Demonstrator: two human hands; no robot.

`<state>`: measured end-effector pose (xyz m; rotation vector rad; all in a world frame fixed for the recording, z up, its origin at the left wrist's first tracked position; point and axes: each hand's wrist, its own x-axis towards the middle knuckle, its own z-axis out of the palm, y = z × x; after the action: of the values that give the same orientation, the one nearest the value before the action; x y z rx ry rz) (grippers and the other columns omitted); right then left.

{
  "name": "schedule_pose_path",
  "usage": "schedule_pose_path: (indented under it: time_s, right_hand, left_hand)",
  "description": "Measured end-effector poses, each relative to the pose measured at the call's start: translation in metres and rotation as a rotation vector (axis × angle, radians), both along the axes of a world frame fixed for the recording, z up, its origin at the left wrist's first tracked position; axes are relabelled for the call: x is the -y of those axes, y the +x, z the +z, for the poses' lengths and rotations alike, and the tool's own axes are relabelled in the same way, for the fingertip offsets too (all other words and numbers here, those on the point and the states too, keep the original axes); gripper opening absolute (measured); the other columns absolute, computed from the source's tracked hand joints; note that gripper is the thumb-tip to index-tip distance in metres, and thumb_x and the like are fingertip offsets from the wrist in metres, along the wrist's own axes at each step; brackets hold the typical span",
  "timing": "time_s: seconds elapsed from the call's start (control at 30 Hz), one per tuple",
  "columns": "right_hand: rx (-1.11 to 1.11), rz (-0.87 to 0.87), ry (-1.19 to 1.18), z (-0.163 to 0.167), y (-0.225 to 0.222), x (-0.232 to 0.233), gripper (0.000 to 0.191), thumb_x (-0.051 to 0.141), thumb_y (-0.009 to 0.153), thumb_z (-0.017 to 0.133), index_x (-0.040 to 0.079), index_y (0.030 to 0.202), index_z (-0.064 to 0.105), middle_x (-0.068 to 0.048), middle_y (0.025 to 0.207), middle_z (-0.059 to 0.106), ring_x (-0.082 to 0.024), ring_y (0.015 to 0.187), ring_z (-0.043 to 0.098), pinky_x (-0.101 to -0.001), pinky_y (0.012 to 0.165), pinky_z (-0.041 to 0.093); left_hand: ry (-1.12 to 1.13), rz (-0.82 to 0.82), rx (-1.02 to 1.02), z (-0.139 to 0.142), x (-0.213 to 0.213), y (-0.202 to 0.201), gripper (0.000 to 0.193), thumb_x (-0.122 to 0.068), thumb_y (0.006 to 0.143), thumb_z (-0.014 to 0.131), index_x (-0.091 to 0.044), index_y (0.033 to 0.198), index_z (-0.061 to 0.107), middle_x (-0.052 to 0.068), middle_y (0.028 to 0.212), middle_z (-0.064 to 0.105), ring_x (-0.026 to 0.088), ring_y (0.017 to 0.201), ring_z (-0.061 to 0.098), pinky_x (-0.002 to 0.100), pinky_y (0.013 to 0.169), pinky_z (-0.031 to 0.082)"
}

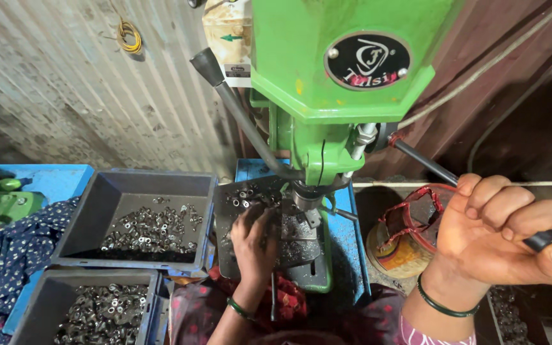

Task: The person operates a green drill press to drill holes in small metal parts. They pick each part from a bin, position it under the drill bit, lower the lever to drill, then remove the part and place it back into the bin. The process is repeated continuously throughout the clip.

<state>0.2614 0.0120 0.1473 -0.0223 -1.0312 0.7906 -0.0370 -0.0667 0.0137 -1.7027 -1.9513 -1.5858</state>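
A green drill press (333, 70) stands in front of me, its spindle (306, 198) over a dark work plate (301, 252). My right hand (503, 233) is closed around the black-tipped feed lever (426, 163) at the right. My left hand (255, 246) rests flat on the plate beside the spindle, among small metal parts (244, 195) and shavings. Whether its fingers pinch a part is hidden. Both wrists wear a green bangle.
A grey bin (75, 236) at the left holds several small metal rings; a second bin (46, 303) below it holds more. A second lever (237, 112) sticks out up-left. A patterned cloth (7, 255) lies at the left, a red torn container (416, 220) at the right, a corrugated wall behind.
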Motion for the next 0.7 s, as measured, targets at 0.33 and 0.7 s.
schedule_pose_path:
  time_s: [0.33, 0.7]
  right_hand:
    - [-0.397, 0.547, -0.12, 0.096, -0.002, -0.083, 0.04, 0.028, 0.113, 0.031, 0.012, 0.077, 0.023, 0.001, 0.061, 0.016, -0.014, 0.051, 0.016, -0.0326, 0.051, 0.019]
    - [0.299, 0.23, 0.015, 0.058, 0.032, -0.146, 0.048, 0.021, 0.119, 0.043, 0.017, 0.075, 0.025, 0.004, 0.07, 0.02, -0.008, 0.061, 0.018, -0.0221, 0.06, 0.016]
  left_hand:
    - [-0.145, -0.062, 0.052, -0.002, -0.024, -0.02, 0.03, -0.02, 0.066, 0.086, -0.013, 0.095, 0.08, 0.011, 0.142, 0.058, 0.035, 0.132, 0.048, 0.05, 0.108, 0.036]
    - [-0.173, 0.367, -0.148, -0.027, 0.017, -0.069, 0.04, -0.016, 0.072, 0.075, -0.013, 0.112, 0.075, 0.014, 0.138, 0.059, 0.036, 0.129, 0.05, 0.051, 0.107, 0.037]
